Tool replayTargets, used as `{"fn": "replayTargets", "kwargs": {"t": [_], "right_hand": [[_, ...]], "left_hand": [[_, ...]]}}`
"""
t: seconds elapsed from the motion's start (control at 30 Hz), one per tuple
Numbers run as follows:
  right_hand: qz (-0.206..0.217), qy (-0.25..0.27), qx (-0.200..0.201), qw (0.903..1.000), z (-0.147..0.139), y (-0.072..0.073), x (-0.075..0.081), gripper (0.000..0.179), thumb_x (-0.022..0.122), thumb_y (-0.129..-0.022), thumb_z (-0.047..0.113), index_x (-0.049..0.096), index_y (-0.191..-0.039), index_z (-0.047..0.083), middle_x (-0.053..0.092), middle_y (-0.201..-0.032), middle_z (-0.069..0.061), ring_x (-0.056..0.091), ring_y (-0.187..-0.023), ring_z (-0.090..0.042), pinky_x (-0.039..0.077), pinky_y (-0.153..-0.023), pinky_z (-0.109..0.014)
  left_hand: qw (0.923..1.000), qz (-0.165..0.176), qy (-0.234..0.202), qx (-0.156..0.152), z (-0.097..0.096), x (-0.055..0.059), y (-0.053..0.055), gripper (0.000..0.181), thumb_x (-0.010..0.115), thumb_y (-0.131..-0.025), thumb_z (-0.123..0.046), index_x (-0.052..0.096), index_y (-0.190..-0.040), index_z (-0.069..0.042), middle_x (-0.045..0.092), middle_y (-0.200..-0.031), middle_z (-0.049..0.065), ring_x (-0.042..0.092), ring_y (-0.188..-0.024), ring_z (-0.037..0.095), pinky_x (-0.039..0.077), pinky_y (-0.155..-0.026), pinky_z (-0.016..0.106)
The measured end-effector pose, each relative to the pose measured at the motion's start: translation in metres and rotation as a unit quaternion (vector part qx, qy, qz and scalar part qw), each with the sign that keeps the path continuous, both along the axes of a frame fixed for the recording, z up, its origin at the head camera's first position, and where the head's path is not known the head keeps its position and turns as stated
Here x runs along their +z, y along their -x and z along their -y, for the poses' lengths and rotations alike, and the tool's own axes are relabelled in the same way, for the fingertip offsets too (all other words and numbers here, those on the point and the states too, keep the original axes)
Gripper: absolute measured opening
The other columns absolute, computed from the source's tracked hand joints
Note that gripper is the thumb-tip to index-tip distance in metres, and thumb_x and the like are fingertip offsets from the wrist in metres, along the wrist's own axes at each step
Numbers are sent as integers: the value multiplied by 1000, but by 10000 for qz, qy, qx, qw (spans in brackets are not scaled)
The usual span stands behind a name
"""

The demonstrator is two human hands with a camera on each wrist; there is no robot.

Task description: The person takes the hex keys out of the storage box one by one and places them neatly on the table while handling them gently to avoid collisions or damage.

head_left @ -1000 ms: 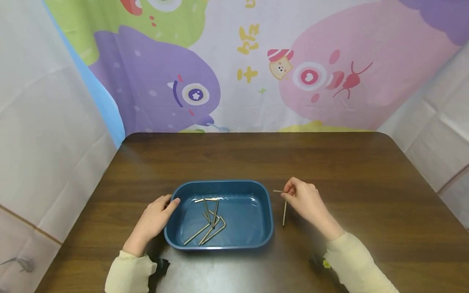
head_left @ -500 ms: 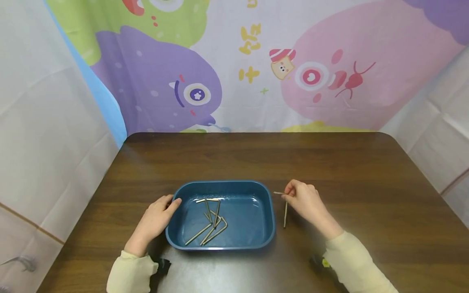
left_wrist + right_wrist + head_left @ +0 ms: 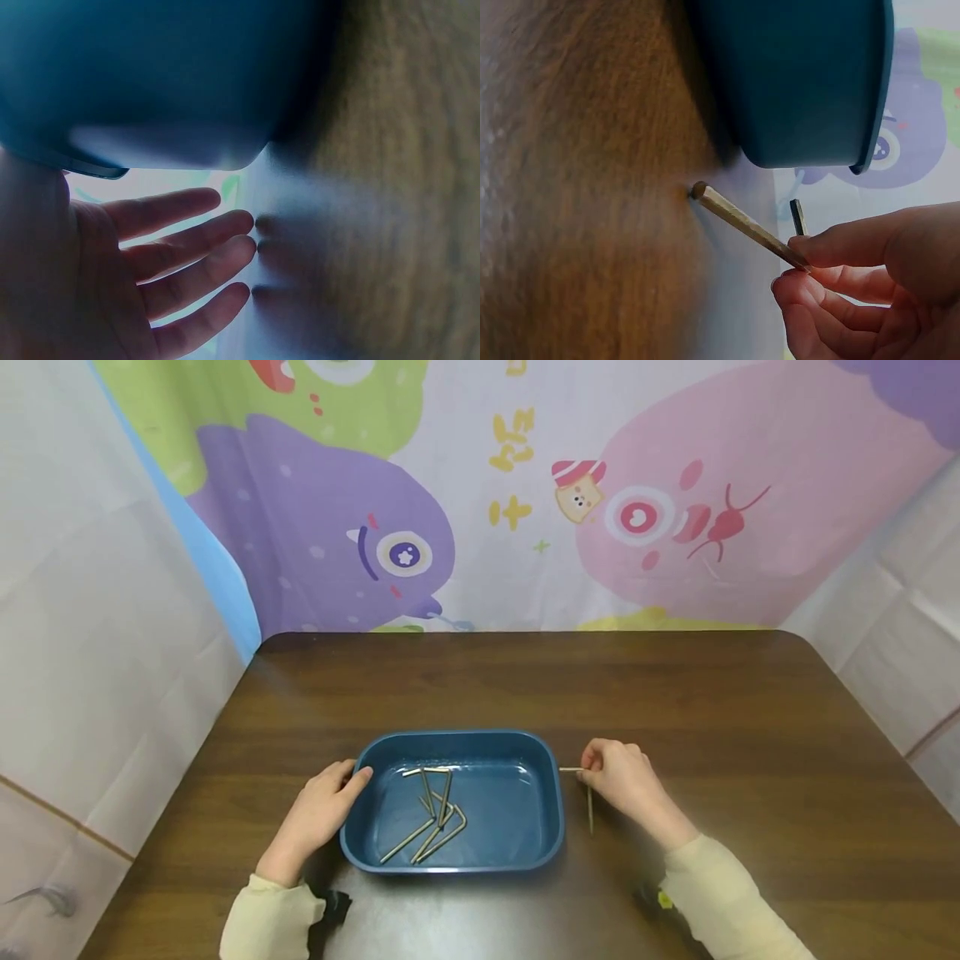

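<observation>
In the head view, my left hand (image 3: 322, 810) is at the left end of a blue plastic tray (image 3: 517, 835), its thumb over the rim. The left wrist view shows that hand's straight fingers (image 3: 191, 259) spread beneath the tray's outer wall, tips right at the tabletop. To the right of the tray, my right hand (image 3: 622, 781) pinches an L-shaped hex key (image 3: 590, 810) near its bend between thumb and fingertips. Seen from the right wrist, the long arm of the hex key (image 3: 746, 226) slants toward the tabletop, and its short arm points toward the tray.
Several similar hex keys (image 3: 442, 843) lie in a loose heap in the tray's left half. The brown wooden table (image 3: 480, 685) ends at a cartoon-printed curtain (image 3: 502, 577) behind. Pale sheets hang at both sides.
My right hand has come slightly nearer the front with the hex key, whose short arm now lies level and close to the tray's rim. The left hand keeps its place at the tray.
</observation>
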State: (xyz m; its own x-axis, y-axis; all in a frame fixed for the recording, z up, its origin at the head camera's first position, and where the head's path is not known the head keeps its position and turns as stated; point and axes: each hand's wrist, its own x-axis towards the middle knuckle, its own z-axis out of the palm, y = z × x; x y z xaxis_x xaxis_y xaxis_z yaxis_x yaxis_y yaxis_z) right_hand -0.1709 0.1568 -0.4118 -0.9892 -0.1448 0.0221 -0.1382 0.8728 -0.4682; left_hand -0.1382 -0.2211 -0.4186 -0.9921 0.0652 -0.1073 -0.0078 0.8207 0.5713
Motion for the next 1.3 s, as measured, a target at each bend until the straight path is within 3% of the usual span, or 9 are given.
{"fn": "replayTargets", "kwargs": {"t": [0.5, 1.3], "right_hand": [[86, -231, 2, 9997, 2, 1, -9, 14, 71, -75, 17, 58, -69, 14, 50, -57, 4, 47, -53, -13, 37, -50, -26], [175, -183, -88, 9996, -1, 2, -17, 12, 70, -74, 16, 59, -70, 12, 50, -57, 3, 48, -54, -14, 37, -50, -27]], "left_hand": [[10000, 13, -25, 13, 2, -1, 0, 63, 31, -96, -48, 45, -130, 4, 48, -129, 24, 44, -119, 40, 36, -97, 54], [10000, -45, -10, 4, 0, -1, 0, 62, 32, -96, -47, 46, -129, 4, 50, -127, 23, 46, -117, 39, 36, -96, 54]]}}
